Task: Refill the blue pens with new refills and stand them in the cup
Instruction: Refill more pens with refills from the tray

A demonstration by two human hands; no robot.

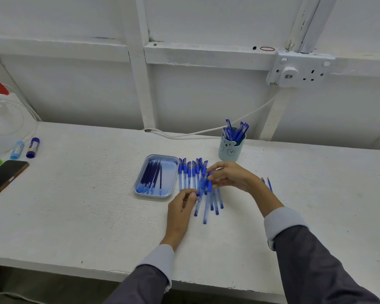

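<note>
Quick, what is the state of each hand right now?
Left hand: pinches the lower part of a blue pen.
Right hand: pinches the upper part of the same pen.

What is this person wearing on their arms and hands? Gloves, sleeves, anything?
No gloves: the left hand and right hand are bare. The left sleeve and right sleeve are dark grey, like a jacket's. A pale blue shirt cuff shows at each wrist.
</note>
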